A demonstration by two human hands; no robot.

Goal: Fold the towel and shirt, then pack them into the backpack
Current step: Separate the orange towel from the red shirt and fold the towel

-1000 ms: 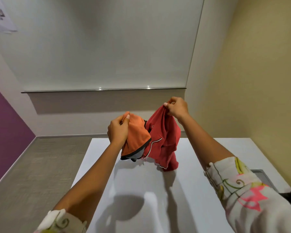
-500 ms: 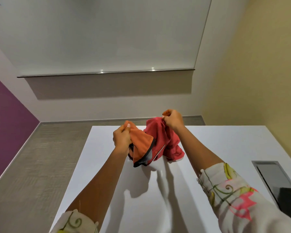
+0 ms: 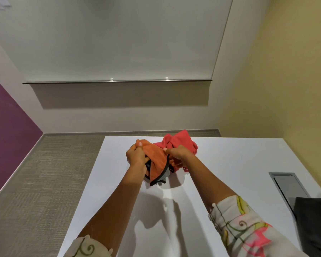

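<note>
**Sorting out the cloth before the first fold**

Head view: both hands are working near the far end of the white surface (image 3: 119,201). The left hand (image 3: 136,157) is gripping the top corner of an orange cloth (image 3: 157,164), with fingers curled round it and the thumb on top. The right hand (image 3: 178,154) is pinching the same cloth at its black-trimmed edge, right where it meets a red cloth (image 3: 180,142). The orange piece is hanging between the hands, its low tip at or just above the surface; I cannot tell which. The red piece is lying crumpled just behind the hands. Whether the two colours are one garment or two is not clear. A dark fabric thing (image 3: 313,229) at the right edge is probably the backpack, sitting beside a metal panel (image 3: 289,184) set into the surface.

The folding is looking barely begun, as nothing is lying flat or folded and nothing is packed. The next move is calling for spreading the cloth flat, with each hand finding a true corner or shoulder, so that the edges can be lined up for a fold.
</note>
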